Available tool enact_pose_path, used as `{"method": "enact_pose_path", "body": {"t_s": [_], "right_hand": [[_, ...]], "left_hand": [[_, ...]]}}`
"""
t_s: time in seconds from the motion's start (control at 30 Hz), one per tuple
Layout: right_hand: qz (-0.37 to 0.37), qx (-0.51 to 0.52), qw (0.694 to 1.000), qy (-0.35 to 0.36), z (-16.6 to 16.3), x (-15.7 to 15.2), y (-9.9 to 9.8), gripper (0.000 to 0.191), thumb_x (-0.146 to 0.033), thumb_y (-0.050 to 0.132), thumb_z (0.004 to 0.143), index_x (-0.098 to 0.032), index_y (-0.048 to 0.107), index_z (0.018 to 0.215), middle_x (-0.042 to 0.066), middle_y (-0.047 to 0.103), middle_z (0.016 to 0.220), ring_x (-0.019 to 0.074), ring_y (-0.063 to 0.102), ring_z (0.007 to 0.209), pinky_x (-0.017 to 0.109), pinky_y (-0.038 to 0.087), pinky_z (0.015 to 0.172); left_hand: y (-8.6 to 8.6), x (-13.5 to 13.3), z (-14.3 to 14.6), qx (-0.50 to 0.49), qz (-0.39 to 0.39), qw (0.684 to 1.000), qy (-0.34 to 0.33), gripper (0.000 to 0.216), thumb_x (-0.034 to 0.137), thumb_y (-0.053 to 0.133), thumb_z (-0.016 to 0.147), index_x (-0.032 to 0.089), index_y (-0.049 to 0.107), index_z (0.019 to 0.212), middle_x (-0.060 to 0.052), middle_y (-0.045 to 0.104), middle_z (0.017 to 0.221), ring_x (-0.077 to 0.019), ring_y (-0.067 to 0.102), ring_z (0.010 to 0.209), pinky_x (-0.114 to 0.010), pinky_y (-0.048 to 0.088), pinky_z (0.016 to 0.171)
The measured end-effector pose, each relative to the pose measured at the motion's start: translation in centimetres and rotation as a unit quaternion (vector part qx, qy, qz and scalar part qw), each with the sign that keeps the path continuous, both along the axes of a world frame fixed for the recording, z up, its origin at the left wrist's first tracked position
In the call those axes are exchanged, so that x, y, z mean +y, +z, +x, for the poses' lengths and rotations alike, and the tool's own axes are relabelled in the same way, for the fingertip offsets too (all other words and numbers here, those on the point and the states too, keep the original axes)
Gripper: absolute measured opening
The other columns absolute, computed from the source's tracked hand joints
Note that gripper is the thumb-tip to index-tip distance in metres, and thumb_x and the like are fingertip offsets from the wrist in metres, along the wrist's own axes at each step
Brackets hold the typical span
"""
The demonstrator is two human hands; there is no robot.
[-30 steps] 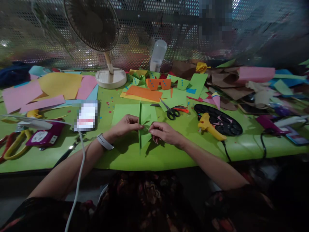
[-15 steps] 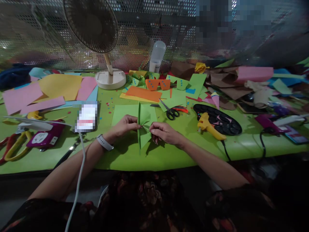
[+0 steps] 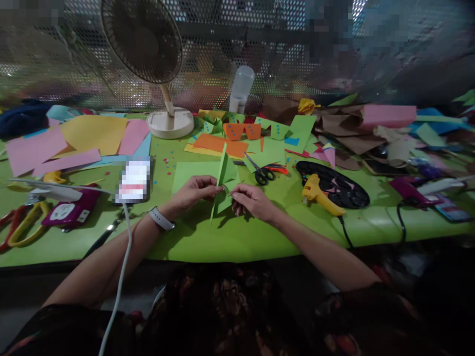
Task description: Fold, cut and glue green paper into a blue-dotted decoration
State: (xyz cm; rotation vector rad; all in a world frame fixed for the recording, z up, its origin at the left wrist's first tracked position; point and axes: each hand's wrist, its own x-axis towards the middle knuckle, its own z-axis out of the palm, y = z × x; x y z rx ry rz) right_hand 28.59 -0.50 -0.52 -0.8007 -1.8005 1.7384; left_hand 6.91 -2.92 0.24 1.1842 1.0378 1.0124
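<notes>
Between my hands a folded piece of green paper [image 3: 222,168] stands on edge, tilted, above the table. My left hand [image 3: 198,193] pinches its fold between thumb and fingers. On the other side, my right hand [image 3: 253,201] is closed in a pinch at a small part of the same paper; the exact contact is too small to make out. Behind them lies a flat light green sheet [image 3: 181,173]. Black-handled scissors [image 3: 264,175] rest just beyond my right hand. Orange paper glasses with blue dots [image 3: 234,131] stand farther back, near orange paper strips [image 3: 218,144].
To the right are a yellow glue gun [image 3: 322,197] and a black palette tray [image 3: 356,193]. A phone [image 3: 134,180] with a white cable [image 3: 124,262], a purple box [image 3: 70,210] and coloured sheets [image 3: 92,133] lie left. A fan [image 3: 170,123] and a bottle [image 3: 242,86] stand at the back.
The green paper has swung from nearly upright to a slant, its top leaning right. Both hands have shifted slightly, still close together at the paper.
</notes>
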Motion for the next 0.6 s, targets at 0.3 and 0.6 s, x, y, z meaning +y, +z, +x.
{"method": "enact_pose_path", "body": {"t_s": [0.3, 0.6], "right_hand": [[0.005, 0.005, 0.996, -0.093, 0.38, 0.65, 0.87, 0.03, -0.044, 0.07, 0.083, -0.017, 0.058, 0.082, -0.002, 0.062, 0.066, 0.0078, 0.057, 0.053, 0.021, 0.047, 0.049], [-0.024, 0.031, 0.997, -0.072, 0.37, 0.32, 0.95, 0.027, -0.039, 0.073, 0.081, -0.017, 0.062, 0.07, -0.001, 0.064, 0.058, 0.0088, 0.058, 0.047, 0.022, 0.05, 0.047]], "left_hand": [[0.17, -0.08, 0.11, 0.038, -0.006, 0.997, -0.067, 0.026, 0.035, 0.081, 0.074, 0.014, 0.066, 0.072, 0.006, 0.047, 0.054, -0.0053, 0.036, 0.047, -0.021, 0.025, 0.046], [0.29, -0.17, 0.01, 0.067, 0.012, 0.994, -0.089, 0.025, 0.039, 0.077, 0.078, 0.015, 0.07, 0.078, 0.003, 0.053, 0.056, -0.0067, 0.038, 0.047, -0.021, 0.025, 0.044]]}}
